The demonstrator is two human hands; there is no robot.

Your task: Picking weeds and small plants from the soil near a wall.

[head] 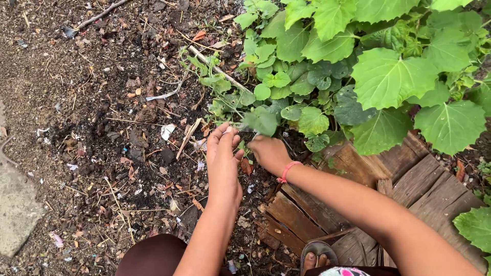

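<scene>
My left hand [224, 158] reaches down to the soil at the edge of a leafy green plant [286, 102], fingers together and pointing at a small stem. My right hand [268, 153], with a pink band [287, 171] on its wrist, is closed around the base of small green leaves [261, 121] just to the right of the left hand. The fingertips of both hands are partly hidden by leaves. The two hands almost touch.
Dark soil [102, 117] littered with twigs, dry leaves and bits of white scrap covers the left. Large green leaves [394, 76] fill the upper right. Worn wooden planks [404, 184] lie at the lower right, with my sandalled foot [317, 255] at their near edge. A grey stone [15, 214] is at the far left.
</scene>
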